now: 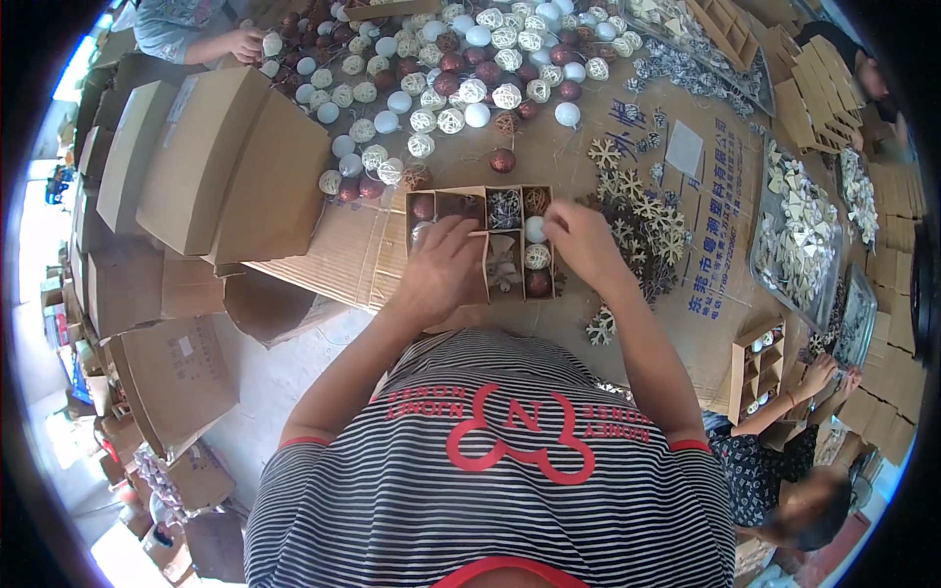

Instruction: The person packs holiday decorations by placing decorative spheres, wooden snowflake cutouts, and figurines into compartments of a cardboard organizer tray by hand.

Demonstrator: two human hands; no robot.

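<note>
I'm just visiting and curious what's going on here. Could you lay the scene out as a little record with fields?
Setting: cardboard-covered worktable
Centre: brown cardboard divided tray, several compartments holding balls
Left hand: resting on the tray's left part
Right hand: at the tray's right edge, fingertips beside a white ball
Above the tray: heap of white, woven rattan and dark red balls
Right: brown wooden snowflake cutouts

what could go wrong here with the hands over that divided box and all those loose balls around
1. The left hand covers part of the compartmented box, so a slot under it might be missed or double-filled.
2. The right hand reaches across filled slots; a sleeve or wrist could knock the white ball out.
3. The loose balls lie unfenced on the cardboard sheet; a bump may send some rolling off its edge.
</note>
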